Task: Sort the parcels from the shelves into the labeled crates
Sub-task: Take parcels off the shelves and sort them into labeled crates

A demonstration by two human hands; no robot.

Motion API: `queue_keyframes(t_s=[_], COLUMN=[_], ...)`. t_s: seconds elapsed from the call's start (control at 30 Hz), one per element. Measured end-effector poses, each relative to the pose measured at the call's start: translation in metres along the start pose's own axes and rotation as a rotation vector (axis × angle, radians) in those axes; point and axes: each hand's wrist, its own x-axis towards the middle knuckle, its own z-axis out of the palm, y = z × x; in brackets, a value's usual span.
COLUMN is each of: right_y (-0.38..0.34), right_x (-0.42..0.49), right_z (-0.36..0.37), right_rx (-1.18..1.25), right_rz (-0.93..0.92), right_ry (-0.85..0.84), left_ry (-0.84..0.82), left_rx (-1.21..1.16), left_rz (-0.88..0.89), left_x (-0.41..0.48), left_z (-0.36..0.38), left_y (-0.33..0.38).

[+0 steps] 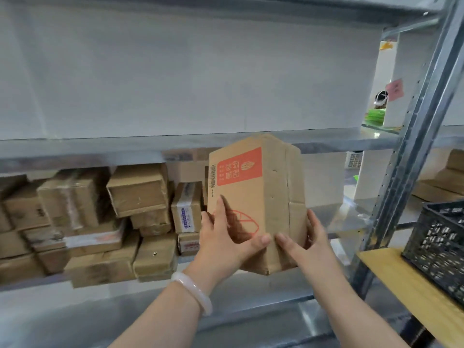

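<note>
Left hand (226, 237) is pressing its fingers along the printed face of the cardboard box (266, 192), thumb hooking round the front corner. The right hand (310, 238) is gripping the opposite side, fingers wrapping behind. The box is hanging upright in the air before the shelf (100, 146), just right of the stacked parcels (113, 217). Both grips are sitting low, so this tall box is risking a tip. The black crate (442, 247) is waiting on the wooden table (401, 285) to the right, and a hurried swing could be clipping the steel upright (411, 136) between. No crate label is showing.
</note>
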Motion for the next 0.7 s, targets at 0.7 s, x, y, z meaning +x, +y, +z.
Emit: queue_keyframes(t_s=[0.7], right_y=[-0.056], right_x=[-0.158], right_z=[0.289], right_rx=[-0.018], right_rz=[-0.398], right_ry=[-0.941], left_ry=[0.907], left_rx=[0.171], left_rz=[-0.29], left_x=[-0.235], left_z=[-0.231], left_y=[-0.132])
